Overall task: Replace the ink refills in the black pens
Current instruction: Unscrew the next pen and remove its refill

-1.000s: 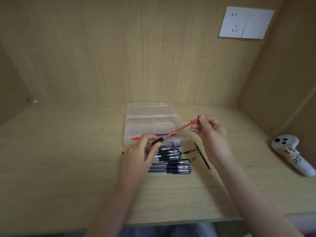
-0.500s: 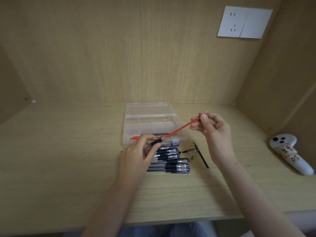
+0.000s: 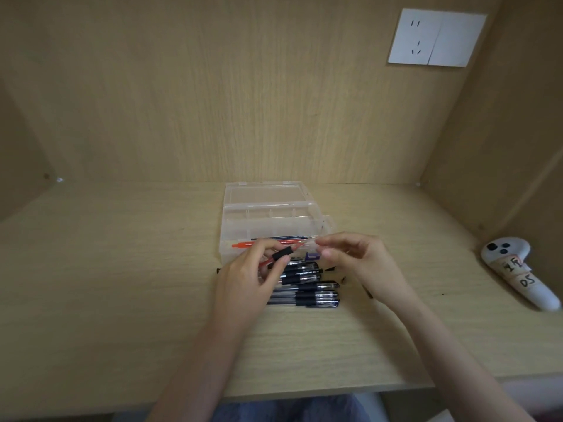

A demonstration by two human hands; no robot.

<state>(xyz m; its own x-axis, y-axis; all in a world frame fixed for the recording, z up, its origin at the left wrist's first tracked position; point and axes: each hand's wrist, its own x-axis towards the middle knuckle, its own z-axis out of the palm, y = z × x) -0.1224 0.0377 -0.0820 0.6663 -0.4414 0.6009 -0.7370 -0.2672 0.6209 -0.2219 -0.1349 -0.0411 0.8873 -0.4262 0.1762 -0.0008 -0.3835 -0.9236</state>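
My left hand [image 3: 249, 278] grips a pen barrel by its black grip sleeve [image 3: 281, 254]. A red refill [image 3: 297, 245] runs through the barrel, slanting up to the right, and most of its length is inside. My right hand [image 3: 359, 260] pinches the refill's far end with thumb and forefinger just in front of the clear box [image 3: 268, 208]. Several black pens [image 3: 307, 292] lie in a pile under my hands, partly hidden by the left hand. A second red refill [image 3: 242, 245] and dark refills lie in the box's front compartment.
A loose pen tip [image 3: 330, 268], a small spring [image 3: 345, 280] and a black refill [image 3: 368, 292] lie on the desk beside the pile. A purple piece [image 3: 312, 255] sits by the box. At the far right lies a white controller [image 3: 518, 269]. Wooden walls close in the desk.
My right hand has moved down and left toward the left hand, sliding the red refill into the barrel. Much less of the refill sticks out than before.
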